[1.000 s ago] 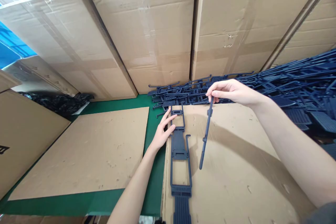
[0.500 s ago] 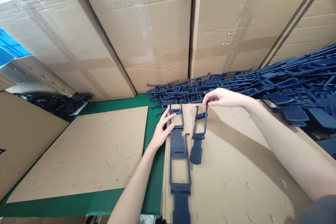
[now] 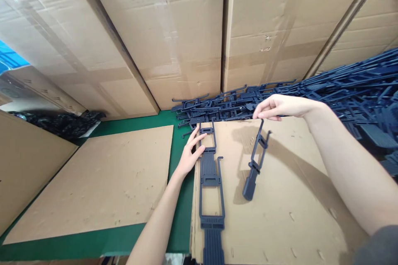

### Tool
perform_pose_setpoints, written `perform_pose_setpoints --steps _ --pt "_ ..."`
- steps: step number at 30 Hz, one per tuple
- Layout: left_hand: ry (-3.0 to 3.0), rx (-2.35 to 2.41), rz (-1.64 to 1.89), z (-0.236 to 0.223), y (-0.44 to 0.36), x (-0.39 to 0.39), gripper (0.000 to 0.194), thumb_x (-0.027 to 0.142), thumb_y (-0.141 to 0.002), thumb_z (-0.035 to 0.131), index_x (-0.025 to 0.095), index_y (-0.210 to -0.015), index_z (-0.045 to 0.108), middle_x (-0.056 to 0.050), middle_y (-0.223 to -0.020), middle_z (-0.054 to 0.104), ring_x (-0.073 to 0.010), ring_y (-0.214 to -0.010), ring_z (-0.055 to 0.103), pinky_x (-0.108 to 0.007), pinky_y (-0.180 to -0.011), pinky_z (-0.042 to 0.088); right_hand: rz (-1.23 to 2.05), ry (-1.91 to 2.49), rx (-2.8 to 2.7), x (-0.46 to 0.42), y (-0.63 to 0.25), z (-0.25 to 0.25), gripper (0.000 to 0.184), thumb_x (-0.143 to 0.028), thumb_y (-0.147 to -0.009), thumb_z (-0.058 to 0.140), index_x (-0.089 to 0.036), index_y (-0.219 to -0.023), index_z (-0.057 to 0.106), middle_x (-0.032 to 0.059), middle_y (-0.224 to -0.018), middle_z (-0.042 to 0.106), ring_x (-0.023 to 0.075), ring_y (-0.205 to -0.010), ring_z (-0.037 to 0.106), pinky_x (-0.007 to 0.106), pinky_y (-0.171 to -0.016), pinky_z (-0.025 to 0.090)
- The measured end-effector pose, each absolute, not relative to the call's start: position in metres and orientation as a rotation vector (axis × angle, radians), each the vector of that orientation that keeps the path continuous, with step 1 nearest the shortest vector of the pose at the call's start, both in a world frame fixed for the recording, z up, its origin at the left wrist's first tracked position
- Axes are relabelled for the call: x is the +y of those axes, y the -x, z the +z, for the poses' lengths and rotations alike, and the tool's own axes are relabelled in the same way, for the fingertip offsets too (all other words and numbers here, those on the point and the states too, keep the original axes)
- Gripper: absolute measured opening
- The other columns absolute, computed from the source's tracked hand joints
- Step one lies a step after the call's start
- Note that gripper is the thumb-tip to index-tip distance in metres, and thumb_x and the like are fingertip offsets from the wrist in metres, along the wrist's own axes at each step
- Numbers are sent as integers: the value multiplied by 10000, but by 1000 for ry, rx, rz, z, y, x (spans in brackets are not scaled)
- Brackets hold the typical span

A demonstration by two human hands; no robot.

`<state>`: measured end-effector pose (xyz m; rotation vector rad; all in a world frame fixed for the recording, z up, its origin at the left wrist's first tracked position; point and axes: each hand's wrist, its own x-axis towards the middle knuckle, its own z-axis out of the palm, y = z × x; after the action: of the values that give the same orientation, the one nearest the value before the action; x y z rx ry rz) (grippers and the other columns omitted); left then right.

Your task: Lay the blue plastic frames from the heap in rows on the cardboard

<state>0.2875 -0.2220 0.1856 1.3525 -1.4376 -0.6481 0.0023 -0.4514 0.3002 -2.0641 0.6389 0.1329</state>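
Note:
My right hand [image 3: 280, 107] pinches the hooked end of a dark blue plastic frame part with a paddle-shaped end [image 3: 249, 188]. That part hangs tilted above the cardboard, its paddle pointing down and casting a shadow. At the left edge of the cardboard sheet [image 3: 280, 215], two similar parts lie in a column: the upper flat part [image 3: 209, 163] overlaps the lower flat part [image 3: 212, 223]. My left hand [image 3: 189, 155] rests on the upper one's frame with fingers spread, its thumb and fingertips touching the side bar.
A long heap of the same blue parts [image 3: 329, 95] runs along the back and right. Tall cardboard boxes [image 3: 186, 41] stand behind it. Another cardboard sheet [image 3: 124, 174] lies on the green tabletop [image 3: 137, 120] at left, near a black plastic bag [image 3: 62, 122].
My right hand has moved right and slightly up with the held part, which has swung and turned to a different tilt. My left hand stays on the upper flat part.

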Motion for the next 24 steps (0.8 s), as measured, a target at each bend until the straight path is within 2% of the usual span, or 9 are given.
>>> perform_pose_setpoints --steps 2,5,9,12,17,24 --pt "-1349 -1439 -653 186 -288 -222 381 387 -889 574 300 -1260 581 20 -1541 212 -181 -1437 195 -378 -1219 160 19 2041 720 -449 -8 300 825 -688 -669 622 -56 -1195 548 87 -836 544 42 -661 501 126 -577 397" --pt "-1351 -1437 -653 187 -288 -223 381 386 -887 577 291 -1256 585 9 -1542 209 -187 -1436 199 -387 -1218 162 149 2144 788 -443 -15 299 739 -664 -647 625 -59 -1071 600 107 -941 564 100 -814 567 146 -641 459" --pt "-1361 -1444 -653 187 -288 -223 388 388 -889 572 289 -1264 579 6 -1545 199 -189 -1437 196 -394 -1219 159 611 2279 764 -426 -28 294 573 -494 -680 643 -109 -1103 623 62 -897 579 74 -716 550 129 -541 380" --pt "-1360 -1440 -661 187 -289 -223 386 388 -886 575 288 -1259 584 6 -1546 196 -192 -1438 192 -395 -1218 159 735 2392 803 -407 -45 290 492 -323 -686 676 -123 -1128 595 22 -879 583 41 -676 525 122 -538 345" --pt "-1371 -1438 -670 187 -289 -223 369 385 -884 578 302 -1243 593 21 -1542 211 -185 -1437 194 -385 -1218 160 587 2578 750 -386 -69 283 352 -253 -708 693 -170 -1044 627 -33 -847 575 2 -645 468 126 -561 287" --pt "-1375 -1446 -659 187 -289 -223 377 382 -887 575 279 -1249 590 2 -1547 191 -192 -1435 202 -393 -1216 166 108 2525 562 -384 -82 260 268 -197 -765 638 -135 -1025 625 -4 -930 552 -1 -779 479 86 -673 345"
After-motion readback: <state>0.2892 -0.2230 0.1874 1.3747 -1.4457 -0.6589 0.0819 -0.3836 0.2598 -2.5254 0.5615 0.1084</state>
